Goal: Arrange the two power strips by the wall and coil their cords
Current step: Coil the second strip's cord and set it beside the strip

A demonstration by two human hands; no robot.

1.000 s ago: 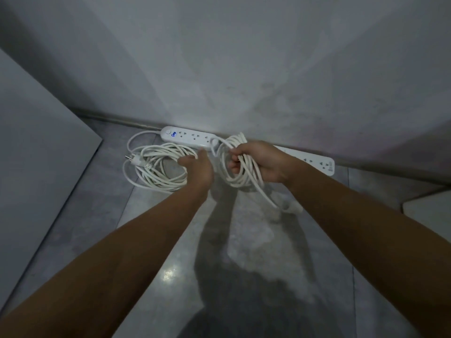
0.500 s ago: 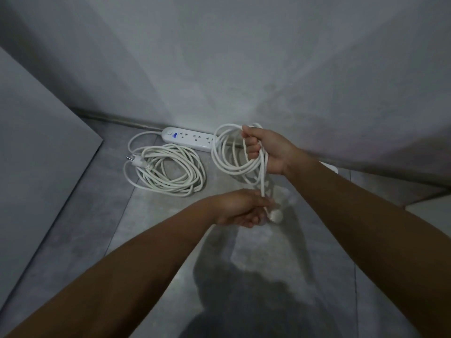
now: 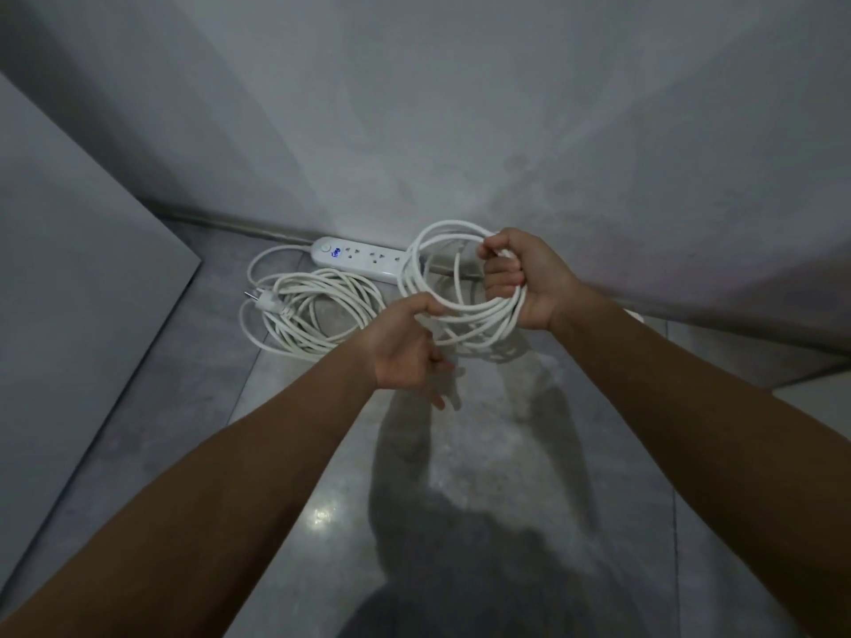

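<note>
Gripping coiled cord (image 3: 412,274) (left hand (image 3: 405,356), right hand (image 3: 534,278)).

I saw a dim, grey feed: light pooled on the wall (image 3: 377,177), the floor (image 3: 322,515) showed glare and shadows, corners dark, edges bowed.

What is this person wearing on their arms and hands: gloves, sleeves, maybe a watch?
Nothing that shows. The left hand and right hand are bare, with no gloves, and I see no rings. The left forearm and right forearm are uncovered down to the picture's edge: no sleeve, watch or bracelet in view. The light is dim, so a small item could escape notice.
</note>
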